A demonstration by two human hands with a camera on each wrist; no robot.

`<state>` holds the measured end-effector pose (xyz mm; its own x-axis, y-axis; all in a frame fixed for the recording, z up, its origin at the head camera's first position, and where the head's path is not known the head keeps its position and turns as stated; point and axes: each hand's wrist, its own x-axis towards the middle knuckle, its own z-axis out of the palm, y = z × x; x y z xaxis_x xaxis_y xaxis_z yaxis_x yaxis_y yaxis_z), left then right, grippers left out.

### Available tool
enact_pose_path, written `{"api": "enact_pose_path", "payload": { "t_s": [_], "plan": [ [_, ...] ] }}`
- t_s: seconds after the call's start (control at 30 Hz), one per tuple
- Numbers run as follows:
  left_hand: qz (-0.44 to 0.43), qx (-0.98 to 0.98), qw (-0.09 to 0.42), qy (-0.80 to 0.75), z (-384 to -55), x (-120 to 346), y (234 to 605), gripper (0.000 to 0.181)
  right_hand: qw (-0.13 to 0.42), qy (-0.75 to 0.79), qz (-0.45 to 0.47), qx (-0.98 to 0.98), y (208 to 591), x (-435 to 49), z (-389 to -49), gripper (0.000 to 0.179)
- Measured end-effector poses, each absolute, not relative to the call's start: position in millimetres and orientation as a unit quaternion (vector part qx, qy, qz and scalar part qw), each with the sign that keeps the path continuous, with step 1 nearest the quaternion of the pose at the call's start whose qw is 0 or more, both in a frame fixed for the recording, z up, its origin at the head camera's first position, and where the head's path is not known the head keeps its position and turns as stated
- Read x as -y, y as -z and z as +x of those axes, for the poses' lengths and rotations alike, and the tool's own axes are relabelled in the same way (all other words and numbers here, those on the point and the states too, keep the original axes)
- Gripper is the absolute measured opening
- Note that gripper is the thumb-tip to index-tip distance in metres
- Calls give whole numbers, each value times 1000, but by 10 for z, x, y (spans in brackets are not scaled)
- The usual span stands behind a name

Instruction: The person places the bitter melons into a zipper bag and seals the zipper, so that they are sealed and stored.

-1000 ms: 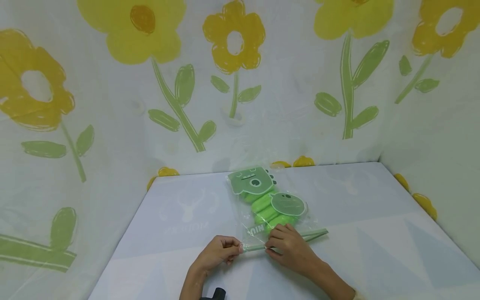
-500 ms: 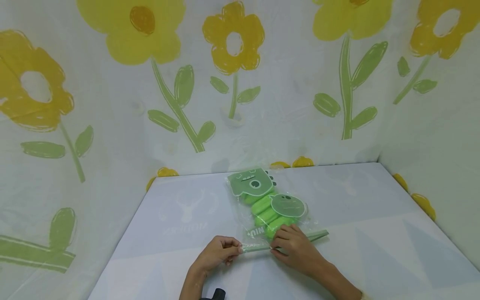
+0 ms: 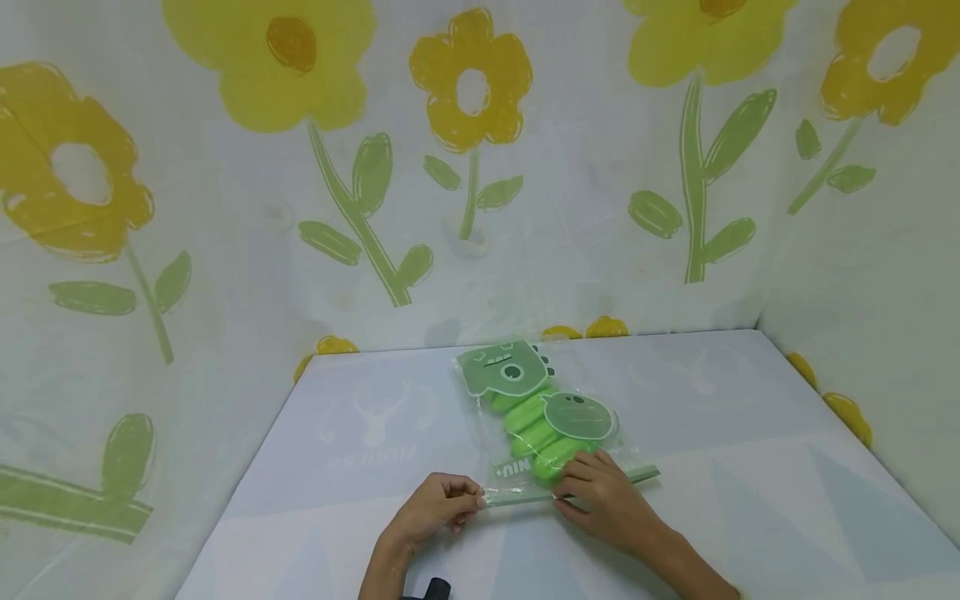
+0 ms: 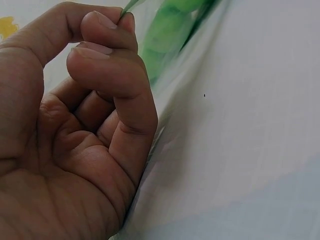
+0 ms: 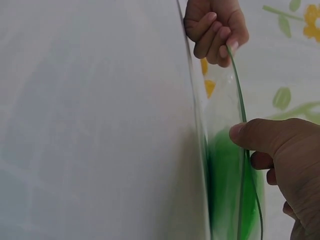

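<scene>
A clear plastic zip bag with a green cartoon print lies on the table in the head view, its green-edged mouth towards me. Bright green rounded lumps are inside; their kind is unclear. My left hand pinches the left corner of the mouth between thumb and fingertips. Further right along that edge, my right hand pinches the strip. The right wrist view shows the edge as one line between the hands, parting into two edges past my right thumb.
The pale table carries faint blue triangles and a deer-head print. White curtains with yellow flowers enclose its back and sides. A black object shows at the bottom edge by my left wrist.
My right hand has slid a little to the right along the bag's green edge, still pinching it. My left hand stays at the left corner.
</scene>
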<state>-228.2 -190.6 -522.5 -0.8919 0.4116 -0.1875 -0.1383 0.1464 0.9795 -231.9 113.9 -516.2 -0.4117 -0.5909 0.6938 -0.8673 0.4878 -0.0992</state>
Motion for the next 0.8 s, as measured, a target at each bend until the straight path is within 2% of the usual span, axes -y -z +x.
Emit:
{"api": "enact_pose_path", "payload": {
  "t_s": [0.8],
  "plan": [
    [102, -728, 217, -643, -2298, 1918, 5231, 21, 300, -236, 445, 810, 5121, -1341, -2326, 24]
  ]
}}
